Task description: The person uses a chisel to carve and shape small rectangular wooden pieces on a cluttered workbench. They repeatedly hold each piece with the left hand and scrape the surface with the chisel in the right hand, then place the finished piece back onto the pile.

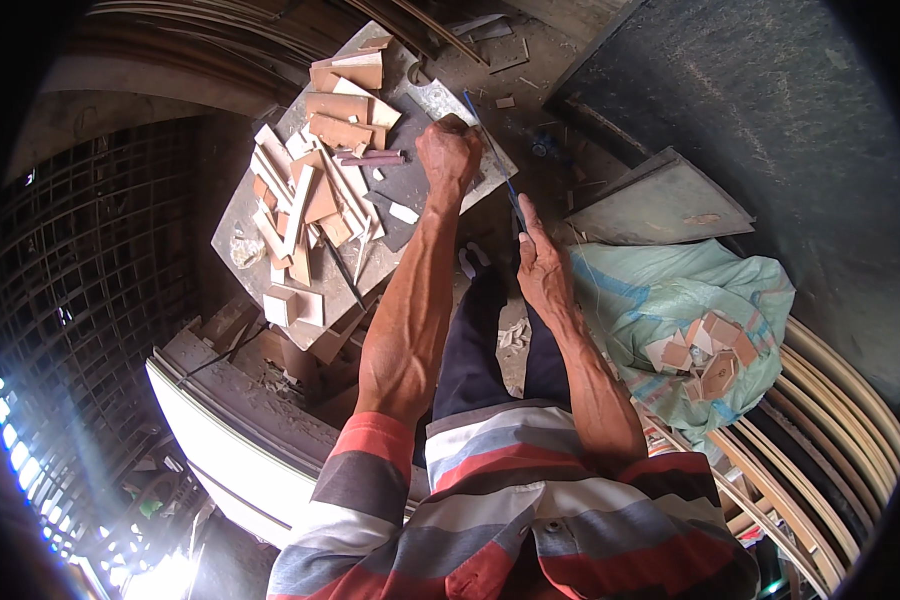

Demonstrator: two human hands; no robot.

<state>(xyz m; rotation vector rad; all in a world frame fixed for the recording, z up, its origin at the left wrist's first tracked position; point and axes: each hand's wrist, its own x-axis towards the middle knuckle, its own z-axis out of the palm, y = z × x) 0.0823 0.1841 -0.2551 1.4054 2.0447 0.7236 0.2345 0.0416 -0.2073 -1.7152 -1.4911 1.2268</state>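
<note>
On the right corner of the low grey worktable (238, 218), my left hand (450, 158) is closed in a fist. Whatever lies under or inside it is hidden. Just off that corner, my right hand (544, 262) grips the lower end of a long thin blue tool (490, 145), seen edge-on and perhaps a saw. It slants up and left past the table edge, close beside my left fist. To the left of my left hand lie dark reddish sticks (373, 158) and a small white piece (403, 213). Brown and white board offcuts (320, 190) are heaped across the tabletop.
A pale green woven sack (620, 285) at my right bears several cut brown pieces (718, 378). Beyond it lean a grey panel (670, 205) and a large dark board (790, 130). Long strips (830, 400) are stacked at far right. A white-edged board (220, 430) stands at lower left.
</note>
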